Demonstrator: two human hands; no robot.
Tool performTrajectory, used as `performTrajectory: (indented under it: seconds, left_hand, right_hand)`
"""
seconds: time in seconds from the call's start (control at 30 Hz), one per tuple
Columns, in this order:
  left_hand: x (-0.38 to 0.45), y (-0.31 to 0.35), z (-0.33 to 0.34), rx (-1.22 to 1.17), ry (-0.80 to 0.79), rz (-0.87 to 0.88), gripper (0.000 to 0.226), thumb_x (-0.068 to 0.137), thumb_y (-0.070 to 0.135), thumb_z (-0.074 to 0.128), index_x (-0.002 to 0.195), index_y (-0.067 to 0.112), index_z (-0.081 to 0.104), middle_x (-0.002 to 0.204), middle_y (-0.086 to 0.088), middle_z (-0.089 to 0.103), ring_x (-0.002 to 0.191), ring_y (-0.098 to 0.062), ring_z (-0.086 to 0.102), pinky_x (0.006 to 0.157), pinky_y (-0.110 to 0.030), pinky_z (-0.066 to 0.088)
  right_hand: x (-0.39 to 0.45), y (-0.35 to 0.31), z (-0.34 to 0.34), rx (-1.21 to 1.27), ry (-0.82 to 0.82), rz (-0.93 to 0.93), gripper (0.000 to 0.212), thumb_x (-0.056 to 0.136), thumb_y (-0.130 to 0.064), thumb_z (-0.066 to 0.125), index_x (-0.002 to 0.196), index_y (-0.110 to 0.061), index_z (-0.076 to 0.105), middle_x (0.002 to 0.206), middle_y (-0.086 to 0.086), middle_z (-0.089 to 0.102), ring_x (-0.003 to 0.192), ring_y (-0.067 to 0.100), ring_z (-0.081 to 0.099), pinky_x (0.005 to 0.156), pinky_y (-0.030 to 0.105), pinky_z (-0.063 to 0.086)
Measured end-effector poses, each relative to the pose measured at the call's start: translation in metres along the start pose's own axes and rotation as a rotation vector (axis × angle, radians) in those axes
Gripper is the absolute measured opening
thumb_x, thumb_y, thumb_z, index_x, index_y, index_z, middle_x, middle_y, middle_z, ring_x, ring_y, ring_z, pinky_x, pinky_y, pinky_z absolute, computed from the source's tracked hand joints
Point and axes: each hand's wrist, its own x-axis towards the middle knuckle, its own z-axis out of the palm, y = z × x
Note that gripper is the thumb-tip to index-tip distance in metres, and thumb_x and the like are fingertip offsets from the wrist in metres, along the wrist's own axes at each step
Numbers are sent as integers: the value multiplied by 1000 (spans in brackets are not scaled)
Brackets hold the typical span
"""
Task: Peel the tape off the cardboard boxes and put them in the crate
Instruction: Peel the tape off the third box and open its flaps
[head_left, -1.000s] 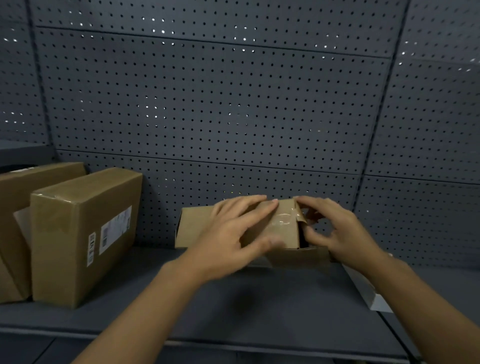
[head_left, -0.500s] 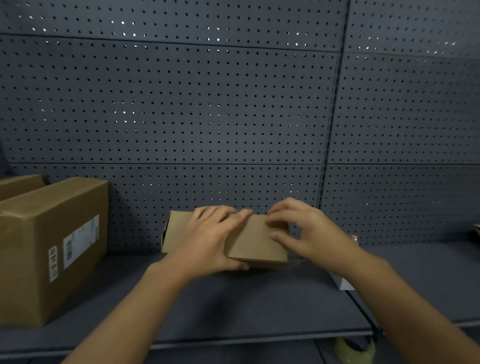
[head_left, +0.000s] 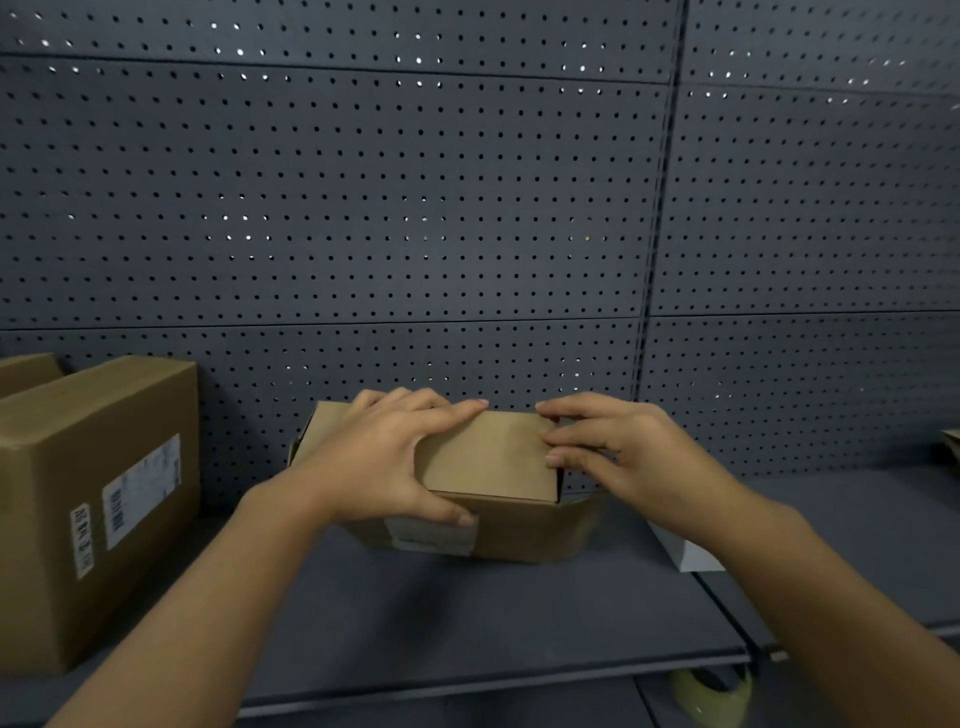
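**Both hands on the small box on the shelf**

The left hand (head_left: 387, 460) lies over the top of the small box (head_left: 493, 462), fingers spread across the flap and thumb hooked down onto the front face, so it grasps the box from above. The right hand (head_left: 618, 452) meets the flap's right edge with curled fingertips; whether they pinch anything there, tape or flap edge, cannot be made out, since the fingers cover that corner. No tape shows clearly on the box; its top flap is plain matte brown cardboard, flat and slightly raised at the right end, where a dark gap opens. A pale label (head_left: 434, 538) sits on the front face, half hidden under the left thumb, its print too blurred to read.

The box rests on a smooth dark grey shelf (head_left: 467, 613), just in front of a perforated metal backboard (head_left: 363, 208) with regular rows of small holes. Behind the right wrist a white, angular object (head_left: 685, 556) is mostly hidden. Well to the left stands a big box (head_left: 98, 499), cut off by the frame edge, with two labels on its side. Below the shelf lip a translucent yellowish tape roll (head_left: 711, 693) shows only in part
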Motion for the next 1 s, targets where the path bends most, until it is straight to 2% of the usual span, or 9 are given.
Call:
performTrajectory:
  seconds: [0.13, 0.2, 0.3, 0.4, 0.57, 0.7, 0.83, 0.9, 1.0]
  left_hand:
    - [2, -2, -2, -30, -10, 3, 114, 57, 98, 62, 157, 56, 25, 129, 32, 44, 122, 1, 39, 108, -36, 27]
    - [4, -3, -1, -48, -13, 6, 113, 58, 97, 64, 156, 56, 26, 128, 32, 44, 120, 2, 38, 108, -34, 26]
    - [8, -5, -2, -59, -20, 6, 114, 57, 95, 67, 156, 57, 26, 127, 32, 44, 121, 3, 38, 108, -33, 24]
    - [12, -6, -3, -62, -36, 5, 114, 56, 97, 66, 155, 58, 25, 126, 32, 44, 121, 3, 39, 108, -34, 25]
    - [13, -9, -3, -72, -46, -2, 116, 56, 97, 67, 156, 57, 25, 126, 31, 44, 121, 3, 39, 108, -33, 25]
    - [14, -9, -3, -67, -47, -4, 116, 56, 96, 68, 156, 57, 25, 126, 32, 44, 121, 3, 38, 110, -35, 25]
    - [15, -8, -3, -69, -51, -7, 115, 57, 95, 69, 156, 57, 25, 128, 31, 44, 121, 2, 38, 110, -35, 25]
    - [15, -8, -3, -62, -52, -7, 115, 57, 94, 69, 156, 57, 25, 128, 31, 44, 121, 2, 38, 109, -35, 25]
    - [16, -7, -5, -60, -56, -11, 114, 58, 93, 69, 156, 57, 24, 129, 30, 44, 121, 0, 40, 109, -35, 26]
  right_hand:
    - [12, -3, -14, -105, -102, -39, 20, 95, -22, 74, 113, -15, 81, 135, -6, 68, 121, 4, 61, 102, 22, 50]
    - [18, -3, -21, -174, -153, -63, 20, 95, -22, 75, 113, -18, 81, 136, -8, 68, 125, 4, 59, 104, 28, 52]
    - [24, -2, -24, -240, -210, -99, 17, 93, -21, 77, 110, -20, 81, 132, -8, 70, 122, 4, 62, 96, 35, 57]
    - [28, 0, -22, -252, -205, -134, 15, 91, -14, 78, 106, -16, 82, 125, -4, 74, 117, 8, 67, 88, 40, 62]
    - [21, -6, -22, -341, -203, -91, 22, 97, -18, 70, 117, -22, 79, 139, -12, 65, 125, 4, 62, 92, 41, 60]
    - [18, -6, -17, -332, -170, -54, 19, 92, -13, 70, 106, -19, 82, 137, -12, 67, 125, 1, 61, 88, 40, 62]
    - [16, -9, -8, -354, -82, -49, 14, 86, -14, 66, 88, -16, 80, 120, -9, 76, 115, 6, 69, 76, 41, 65]
    - [15, -14, -2, -391, -47, -42, 23, 86, -21, 54, 79, -15, 75, 111, -8, 78, 106, 11, 73, 68, 39, 64]
    - [14, -15, 6, -382, 37, -6, 34, 89, -29, 44, 78, -13, 72, 96, -3, 78, 90, 18, 75, 61, 39, 62]
